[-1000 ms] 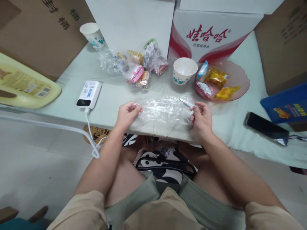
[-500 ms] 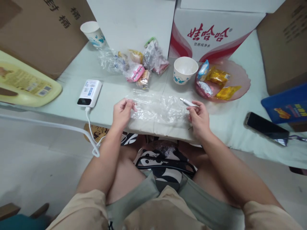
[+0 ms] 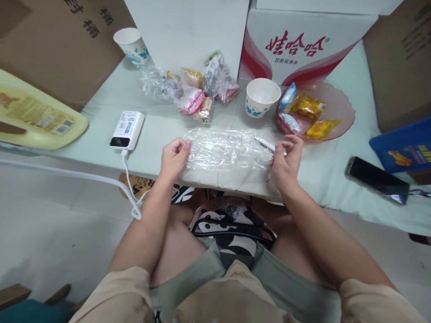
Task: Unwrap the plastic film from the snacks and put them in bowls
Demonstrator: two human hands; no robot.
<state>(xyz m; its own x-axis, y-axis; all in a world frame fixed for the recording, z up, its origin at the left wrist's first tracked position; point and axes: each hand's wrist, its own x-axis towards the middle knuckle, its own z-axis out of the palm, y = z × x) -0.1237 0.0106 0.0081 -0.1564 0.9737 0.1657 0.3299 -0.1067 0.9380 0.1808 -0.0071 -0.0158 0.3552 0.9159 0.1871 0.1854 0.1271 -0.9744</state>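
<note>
A crinkled clear plastic bag [image 3: 225, 150] lies spread along the front of the table. My left hand [image 3: 175, 157] pinches its left end between thumb and fingers. At the other end, my right hand [image 3: 285, 161] is closed on the bag's right edge, with some fingers curled above it. A slim white pen-shaped tool with a pointed metal-looking tip [image 3: 264, 143] reaches from beside my right fingers over the bag. Whether those fingers also grip it I cannot tell. Just behind the bag stand a paper cup [image 3: 262, 98] and a pink translucent bowl [image 3: 346, 112] with several wrapped snacks.
Several packaged snacks [image 3: 202, 96] lie in a heap behind the bag. On the left are a power bank [image 3: 127, 130] with a cable, a yellow jug [image 3: 43, 116] and another paper cup [image 3: 131, 47]. A phone [image 3: 377, 179] lies right. Boxes [image 3: 299, 45] line the back.
My right hand has moved a little to the right, and the bag is stretched flatter and wider. My left hand has barely moved.
</note>
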